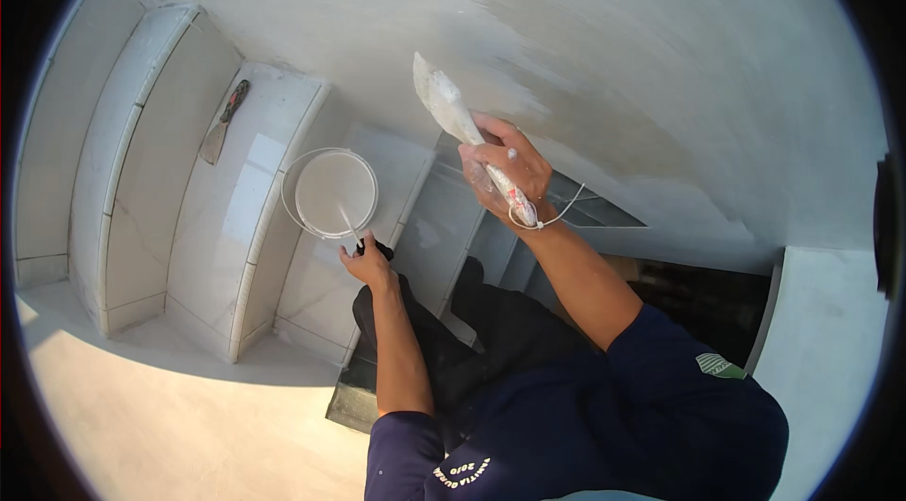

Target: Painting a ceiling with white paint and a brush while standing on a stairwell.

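In my right hand [505, 166], fingers wrapped round it, is a white-coated tool [439, 95] with a long handle and a flattish head, held near the wall [566, 48], which has darker damp-looking patches. A thin white loop hangs at its handle end. My left hand [368, 258] grips a slim tool with a black handle [374, 247], its pale shaft reaching into a white bucket [335, 182] of pale material on the stairs. A scraper [225, 121] with a dark handle lies on a higher step, left of the bucket.
White tiled steps [137, 180] climb to the left, bordered by a sunlit pale wall [142, 425]. My legs [472, 331] in dark trousers are on the lower, darker steps. At lower right is a dark opening [708, 303] beside a white pillar [821, 341].
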A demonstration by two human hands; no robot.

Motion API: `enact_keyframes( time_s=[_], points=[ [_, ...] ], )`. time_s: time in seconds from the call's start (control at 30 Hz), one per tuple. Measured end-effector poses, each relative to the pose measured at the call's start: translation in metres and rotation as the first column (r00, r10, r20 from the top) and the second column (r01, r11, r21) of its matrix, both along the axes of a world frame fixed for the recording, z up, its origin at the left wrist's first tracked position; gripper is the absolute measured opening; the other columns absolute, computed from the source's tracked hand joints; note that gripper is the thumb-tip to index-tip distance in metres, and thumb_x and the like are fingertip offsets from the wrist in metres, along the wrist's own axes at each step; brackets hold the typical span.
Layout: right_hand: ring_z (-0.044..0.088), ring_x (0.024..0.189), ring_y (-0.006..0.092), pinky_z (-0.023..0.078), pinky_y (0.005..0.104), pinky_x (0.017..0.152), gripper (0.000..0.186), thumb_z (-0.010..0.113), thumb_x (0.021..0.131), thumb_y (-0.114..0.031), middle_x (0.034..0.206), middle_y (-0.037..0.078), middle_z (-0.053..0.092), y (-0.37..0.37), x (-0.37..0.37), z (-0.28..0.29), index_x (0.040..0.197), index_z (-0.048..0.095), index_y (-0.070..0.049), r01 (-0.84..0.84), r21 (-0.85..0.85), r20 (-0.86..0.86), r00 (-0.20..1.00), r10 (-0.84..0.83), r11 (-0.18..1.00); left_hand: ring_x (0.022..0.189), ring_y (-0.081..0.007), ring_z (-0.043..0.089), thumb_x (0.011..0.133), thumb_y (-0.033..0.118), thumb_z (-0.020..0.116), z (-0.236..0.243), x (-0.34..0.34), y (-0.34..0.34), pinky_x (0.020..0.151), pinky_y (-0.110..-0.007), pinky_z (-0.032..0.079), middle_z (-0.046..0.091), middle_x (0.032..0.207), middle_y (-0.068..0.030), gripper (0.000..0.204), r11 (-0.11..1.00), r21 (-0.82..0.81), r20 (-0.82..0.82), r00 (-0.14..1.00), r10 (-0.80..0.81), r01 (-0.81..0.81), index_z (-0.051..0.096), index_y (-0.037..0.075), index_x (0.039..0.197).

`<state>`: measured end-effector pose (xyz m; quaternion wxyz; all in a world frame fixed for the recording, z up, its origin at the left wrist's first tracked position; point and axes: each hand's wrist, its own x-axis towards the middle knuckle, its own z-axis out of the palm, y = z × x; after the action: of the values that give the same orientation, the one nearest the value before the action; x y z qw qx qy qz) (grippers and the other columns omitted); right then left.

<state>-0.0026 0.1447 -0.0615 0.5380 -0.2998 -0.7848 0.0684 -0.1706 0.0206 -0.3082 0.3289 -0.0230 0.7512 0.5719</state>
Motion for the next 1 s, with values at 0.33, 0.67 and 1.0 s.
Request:
enact_keyframes(
  time_s=[0.33, 0.67, 1.0],
  points=[
    [0.063, 0.111, 0.0342, 0.052, 0.0418, 0.093, 0.01, 0.063, 0.094, -0.005, 0.125, 0.029, 0.058, -0.157, 0.317, 0.054, 0.096, 0.054, -0.001, 0.677, -0.089, 0.149, 0.735, -0.662, 0.731, 0.068, -0.0105, 0.054, 0.087, 0.014, 0.071, 0.066, 0.119, 0.012, 0.061, -0.025, 0.045, 0.061, 0.084, -0.0025, 0.039, 0.926, 0.166, 0.155, 0.918, -0.364, 0.339, 0.06, -0.003, 0.121],
    [0.048, 0.096, 0.031, 0.047, 0.0403, 0.083, 0.027, 0.072, 0.083, 0.001, 0.119, 0.022, 0.035, -0.033, 0.129, 0.014, 0.086, 0.046, -0.006, 0.552, -0.026, 0.025, 0.834, -0.551, 0.834, 0.071, -0.009, 0.056, 0.087, 0.014, 0.074, 0.078, 0.133, 0.005, 0.065, -0.023, 0.046, 0.062, 0.082, -0.0006, 0.029, 0.818, 0.152, 0.136, 0.808, -0.573, 0.554, 0.066, -0.001, 0.11],
    [0.058, 0.096, 0.0331, 0.055, 0.0379, 0.08, 0.033, 0.073, 0.062, 0.011, 0.114, 0.019, 0.05, 0.061, 0.081, 0.01, 0.081, 0.052, -0.005, 0.028, -0.06, 0.058, 0.998, -0.024, 0.998, 0.06, -0.0068, 0.052, 0.089, 0.013, 0.069, 0.082, 0.154, -0.006, 0.055, -0.023, 0.042, 0.062, 0.074, -0.0014, 0.029, 0.767, 0.066, 0.014, 0.768, -0.64, 0.638, 0.065, -0.003, 0.113]
  ],
)
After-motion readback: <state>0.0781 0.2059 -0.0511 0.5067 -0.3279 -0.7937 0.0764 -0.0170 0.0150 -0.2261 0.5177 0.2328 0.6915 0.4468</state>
